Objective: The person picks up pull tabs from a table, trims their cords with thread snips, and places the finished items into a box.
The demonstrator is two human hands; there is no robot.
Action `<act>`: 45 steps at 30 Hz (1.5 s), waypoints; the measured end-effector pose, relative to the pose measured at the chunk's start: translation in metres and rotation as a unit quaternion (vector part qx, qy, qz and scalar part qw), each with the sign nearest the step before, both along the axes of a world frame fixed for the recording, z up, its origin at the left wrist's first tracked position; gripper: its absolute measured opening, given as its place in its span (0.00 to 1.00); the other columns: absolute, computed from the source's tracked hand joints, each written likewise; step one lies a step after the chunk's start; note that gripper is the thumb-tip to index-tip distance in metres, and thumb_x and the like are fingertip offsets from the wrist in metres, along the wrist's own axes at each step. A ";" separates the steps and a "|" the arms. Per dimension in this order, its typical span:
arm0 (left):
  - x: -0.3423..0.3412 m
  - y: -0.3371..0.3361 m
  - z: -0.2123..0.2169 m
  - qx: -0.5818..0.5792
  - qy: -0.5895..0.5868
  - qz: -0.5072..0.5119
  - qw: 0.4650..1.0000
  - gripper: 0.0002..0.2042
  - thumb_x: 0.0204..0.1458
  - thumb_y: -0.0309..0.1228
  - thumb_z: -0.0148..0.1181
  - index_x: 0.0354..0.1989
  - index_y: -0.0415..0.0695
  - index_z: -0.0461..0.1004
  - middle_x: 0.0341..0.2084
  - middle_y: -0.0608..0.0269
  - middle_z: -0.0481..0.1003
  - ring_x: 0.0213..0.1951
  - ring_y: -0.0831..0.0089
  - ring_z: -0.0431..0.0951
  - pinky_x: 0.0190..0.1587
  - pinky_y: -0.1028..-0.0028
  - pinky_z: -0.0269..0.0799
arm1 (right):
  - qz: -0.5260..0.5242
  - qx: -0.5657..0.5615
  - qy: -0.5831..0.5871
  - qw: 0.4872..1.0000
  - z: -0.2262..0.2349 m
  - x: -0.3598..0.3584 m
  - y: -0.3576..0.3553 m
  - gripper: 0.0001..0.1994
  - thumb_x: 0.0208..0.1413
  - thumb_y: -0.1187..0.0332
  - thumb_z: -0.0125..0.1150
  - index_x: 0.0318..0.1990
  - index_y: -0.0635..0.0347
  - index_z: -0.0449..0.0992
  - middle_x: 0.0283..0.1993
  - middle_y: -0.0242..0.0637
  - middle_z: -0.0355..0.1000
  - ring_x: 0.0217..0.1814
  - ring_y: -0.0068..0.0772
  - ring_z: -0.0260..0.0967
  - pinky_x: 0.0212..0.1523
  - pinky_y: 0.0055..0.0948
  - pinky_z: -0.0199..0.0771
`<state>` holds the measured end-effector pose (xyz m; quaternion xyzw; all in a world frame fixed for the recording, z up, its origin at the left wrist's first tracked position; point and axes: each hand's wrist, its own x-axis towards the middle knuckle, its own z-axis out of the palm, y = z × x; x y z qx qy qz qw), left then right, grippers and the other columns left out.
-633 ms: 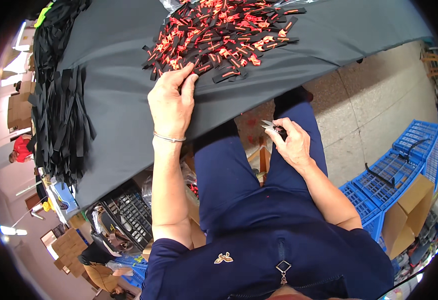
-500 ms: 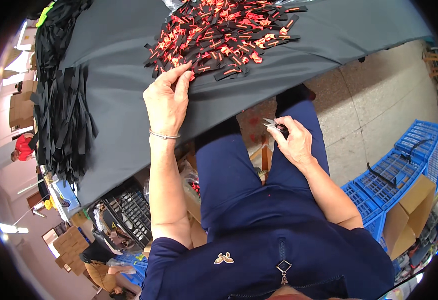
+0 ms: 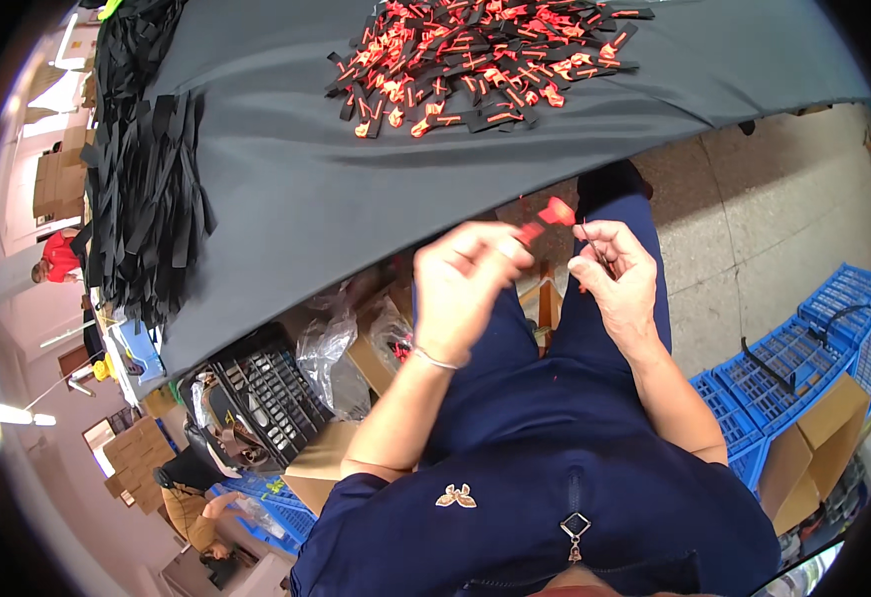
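My left hand (image 3: 463,284), smeared by motion, pinches a small strap piece (image 3: 557,212) with a bright red-orange end. The strap is blurred and stretches toward my right hand, above my lap. Thread snips (image 3: 595,247) are in my right hand (image 3: 619,284), their thin dark blades close to the strap. Whether the blades touch it I cannot tell. Beyond my hands a heap of short black strap pieces with red-orange bits (image 3: 475,70) lies on the black-covered table (image 3: 286,199).
Long black straps (image 3: 147,199) hang in a bundle at the table's left. Below the table edge are clear plastic bags (image 3: 336,358) and an open cardboard box (image 3: 321,463). Blue plastic crates (image 3: 764,363) stand at right beside another carton (image 3: 818,438). Two people are in the background at left.
My left hand has come away from the heap toward me and right, bringing a strap piece to the snips. My right hand has shifted slightly right. The whole view has moved a little.
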<state>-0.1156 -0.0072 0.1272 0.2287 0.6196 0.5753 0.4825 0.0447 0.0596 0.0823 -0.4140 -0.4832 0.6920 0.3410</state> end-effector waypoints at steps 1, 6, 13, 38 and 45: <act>0.014 -0.006 -0.005 -0.009 -0.022 -0.035 0.999 0.07 0.51 0.25 0.59 0.37 0.35 0.75 0.26 0.64 0.77 0.27 0.83 0.73 0.31 0.82 0.70 | 0.026 -0.026 0.029 0.999 0.011 0.000 0.002 0.11 0.49 0.72 0.65 0.38 0.64 0.71 0.29 0.28 0.70 0.26 0.11 0.63 0.29 0.14 0.64; 0.039 -0.015 -0.017 -0.031 -0.113 -0.066 0.991 0.07 0.52 0.23 0.58 0.38 0.35 0.75 0.28 0.62 0.78 0.27 0.84 0.74 0.31 0.83 0.70 | 0.027 -0.016 0.012 0.999 0.027 0.000 0.009 0.06 0.52 0.72 0.63 0.34 0.65 0.73 0.27 0.26 0.69 0.26 0.11 0.62 0.28 0.14 0.64; 0.020 -0.014 -0.014 -0.011 -0.201 0.015 0.979 0.10 0.53 0.26 0.56 0.41 0.35 0.75 0.28 0.61 0.78 0.25 0.82 0.73 0.31 0.82 0.70 | -0.039 0.033 -0.030 0.998 0.028 0.005 0.014 0.13 0.52 0.70 0.63 0.44 0.65 0.72 0.33 0.32 0.71 0.31 0.16 0.67 0.33 0.17 0.69; 0.032 -0.016 -0.013 -0.051 -0.151 0.003 0.987 0.10 0.52 0.26 0.55 0.40 0.35 0.76 0.26 0.62 0.77 0.24 0.82 0.72 0.29 0.84 0.67 | 0.015 0.512 -0.259 0.819 0.022 0.024 0.008 0.13 0.36 0.69 0.68 0.33 0.59 0.74 0.25 0.32 0.70 0.22 0.33 0.64 0.23 0.27 0.65; 0.036 -0.018 -0.014 -0.051 -0.139 -0.015 0.989 0.10 0.52 0.25 0.56 0.41 0.34 0.76 0.26 0.61 0.77 0.25 0.81 0.72 0.30 0.83 0.69 | 0.066 0.329 -0.154 0.929 0.011 0.022 -0.002 0.12 0.43 0.70 0.68 0.34 0.63 0.74 0.28 0.34 0.73 0.27 0.27 0.69 0.27 0.23 0.68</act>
